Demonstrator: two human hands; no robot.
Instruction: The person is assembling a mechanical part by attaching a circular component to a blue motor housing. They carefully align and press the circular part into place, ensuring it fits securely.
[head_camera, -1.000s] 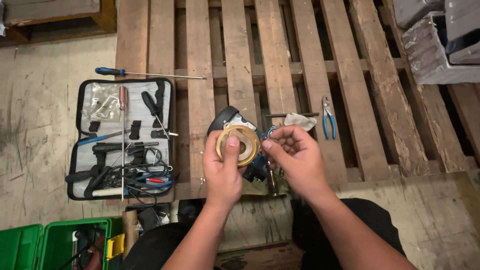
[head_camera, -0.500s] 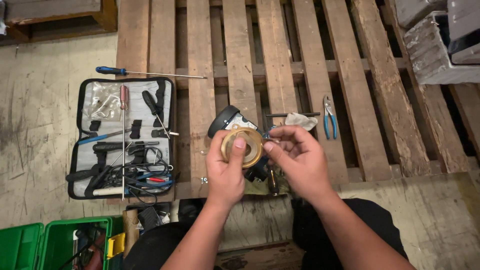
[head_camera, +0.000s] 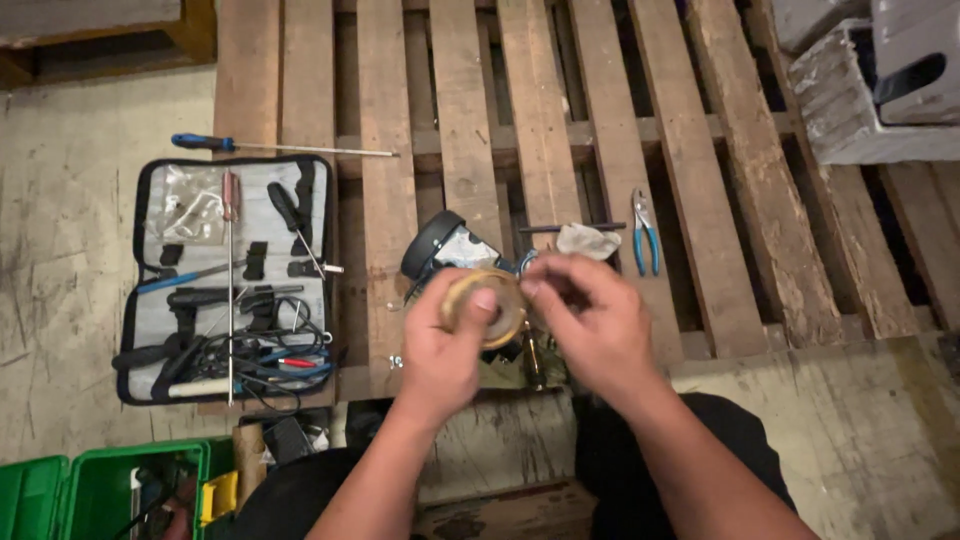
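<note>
Hands over wooden pallet (head_camera: 465, 120): left hand (head_camera: 445, 345) fingers clamp tan tape roll (head_camera: 485, 305); right hand (head_camera: 590, 325) fingertips pinch its edge. Open black zip case (head_camera: 150, 260) holds screwdrivers, cables; green plastic crate (head_camera: 90, 490) holds tools.

Tan tape and blue-handled tools over a weathered brown pallet

The roll of tape (head_camera: 484, 306) is yellowish tan; the wooden pallet (head_camera: 540, 120) bare brown with darker stains. The open tool case (head_camera: 228, 280) shows a grey lining edged in black, holding black tools and red and blue wires. A long screwdriver (head_camera: 280, 147) has a blue handle, as do the pliers (head_camera: 645, 235). The crate (head_camera: 90, 495) is bright green, the floor (head_camera: 70, 180) pale, scuffed beige.
</note>
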